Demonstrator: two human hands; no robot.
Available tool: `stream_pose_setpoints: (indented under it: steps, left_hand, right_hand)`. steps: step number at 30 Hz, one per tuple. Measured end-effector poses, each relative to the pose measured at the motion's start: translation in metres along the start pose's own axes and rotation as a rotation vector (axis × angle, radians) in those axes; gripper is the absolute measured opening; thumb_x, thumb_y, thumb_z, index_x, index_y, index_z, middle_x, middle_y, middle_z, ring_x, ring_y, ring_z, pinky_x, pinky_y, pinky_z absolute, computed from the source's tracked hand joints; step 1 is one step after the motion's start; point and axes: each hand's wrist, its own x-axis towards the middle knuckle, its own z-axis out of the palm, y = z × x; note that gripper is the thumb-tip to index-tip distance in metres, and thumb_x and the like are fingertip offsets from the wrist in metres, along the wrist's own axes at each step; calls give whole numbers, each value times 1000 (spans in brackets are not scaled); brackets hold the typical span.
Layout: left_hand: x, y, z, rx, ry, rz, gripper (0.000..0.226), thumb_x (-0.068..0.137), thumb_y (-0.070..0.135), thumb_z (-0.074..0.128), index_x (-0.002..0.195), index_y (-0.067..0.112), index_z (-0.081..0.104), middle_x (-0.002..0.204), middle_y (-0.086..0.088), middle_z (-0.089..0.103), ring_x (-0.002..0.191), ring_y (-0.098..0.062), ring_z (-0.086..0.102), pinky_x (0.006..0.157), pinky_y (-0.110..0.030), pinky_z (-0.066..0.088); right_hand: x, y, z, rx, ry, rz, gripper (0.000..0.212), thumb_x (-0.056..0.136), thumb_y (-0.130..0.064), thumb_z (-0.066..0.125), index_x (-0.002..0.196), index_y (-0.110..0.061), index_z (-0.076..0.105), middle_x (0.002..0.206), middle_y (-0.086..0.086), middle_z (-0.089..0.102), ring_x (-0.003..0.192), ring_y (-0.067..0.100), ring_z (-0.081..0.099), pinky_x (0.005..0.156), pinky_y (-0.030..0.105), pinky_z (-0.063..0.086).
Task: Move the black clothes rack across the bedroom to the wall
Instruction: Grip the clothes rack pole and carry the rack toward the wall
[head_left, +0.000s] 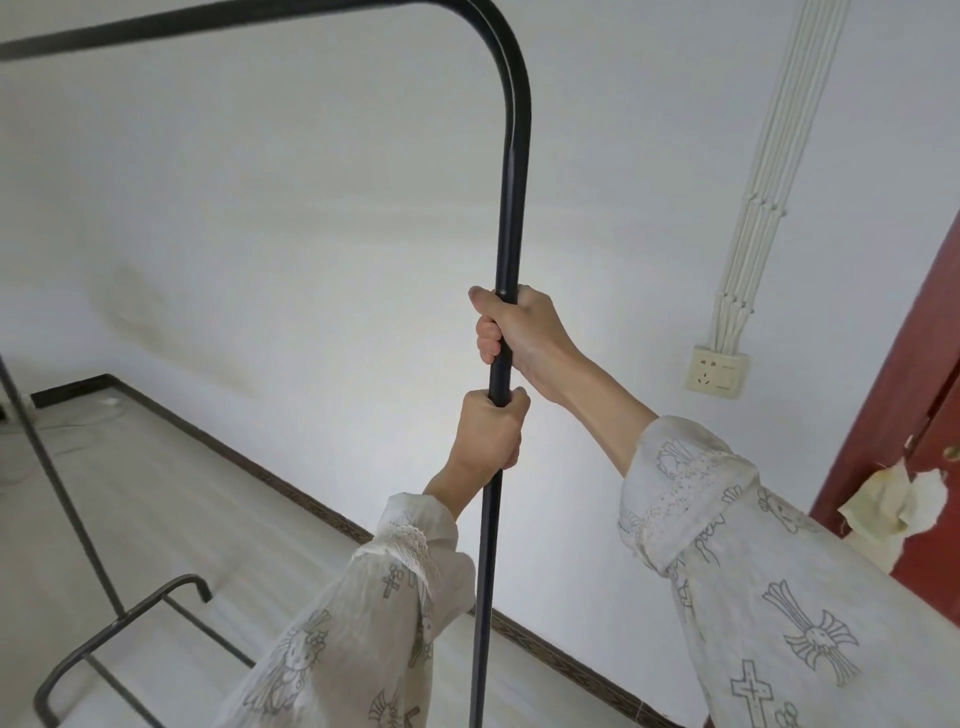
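The black clothes rack (511, 197) is a bare metal tube frame. Its near upright runs down the middle of the view and bends at the top into a bar going left. My right hand (514, 332) grips this upright from the right. Just below it, my left hand (488, 434) is wrapped around the same tube. The rack's far upright slants at the left edge, and its foot bar lies on the floor at the lower left. The white wall (311, 234) stands close behind the rack.
A dark baseboard (291, 488) runs along the wall above the pale floor (130, 493). A wall socket (719, 370) with white cable conduits above it sits at the right. A red door (914, 415) with peeling paper fills the right edge. A white cable lies far left.
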Motion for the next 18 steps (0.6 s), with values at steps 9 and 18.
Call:
stream_pose_setpoints:
  steps: [9,18]
  left_hand:
    - [73,-20,66,14,167,-10,36,83,15,49,55,19,26,42,-1,26,31,-15,21,37,-21,20]
    - [149,-34,106,25,243,-23,34,84,15,47,57,18,26,43,-1,26,31,-15,21,37,-20,19]
  right_hand:
    - [71,25,-76,31,-164,-29,26,86,-18,55,66,-15,38,47,-3,35,41,15,36,46,24,38]
    - [146,48,-122,54,-234,-27,24,87,-20,56,70,-14,40,44,-6,38,40,14,37,46,24,38]
